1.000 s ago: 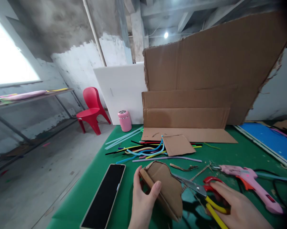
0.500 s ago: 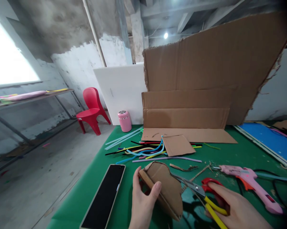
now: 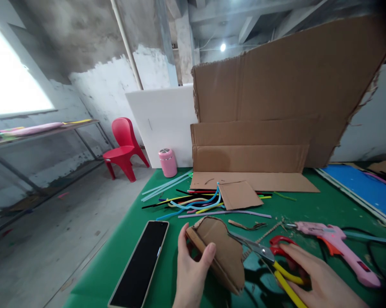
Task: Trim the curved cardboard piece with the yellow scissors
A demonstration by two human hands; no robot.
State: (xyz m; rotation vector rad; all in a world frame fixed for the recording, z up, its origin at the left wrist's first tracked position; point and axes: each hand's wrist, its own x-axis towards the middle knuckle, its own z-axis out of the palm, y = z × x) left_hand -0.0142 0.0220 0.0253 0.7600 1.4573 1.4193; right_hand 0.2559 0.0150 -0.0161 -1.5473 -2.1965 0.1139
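My left hand (image 3: 194, 265) is closed around the left edge of a cardboard piece (image 3: 223, 252) with a curved, lobed outline and a thick side wall. In my right hand (image 3: 317, 269) is a pair of scissors (image 3: 265, 252) with red and yellow handles. The blades are parted a little, and their tips touch the upper right edge of the cardboard. Just beyond the piece lie a thin cardboard offcut (image 3: 247, 225) and a narrow twisted strip (image 3: 272, 231). To the right of the scissors rests a pink glue gun (image 3: 337, 246) with an orange trigger.
A phone (image 3: 141, 265) lies left of my hands on the green table (image 3: 109, 261). Behind are colourful pipe cleaners (image 3: 195, 203), a small cardboard square (image 3: 240, 195), a pink canister (image 3: 167, 162) and a large upright cardboard sheet (image 3: 276, 85). A blue board (image 3: 366, 184) lies at right.
The cardboard piece and the scissors have shifted very slightly to the left. My right hand's grip on the handles has moved a little; the rest stays as it was.
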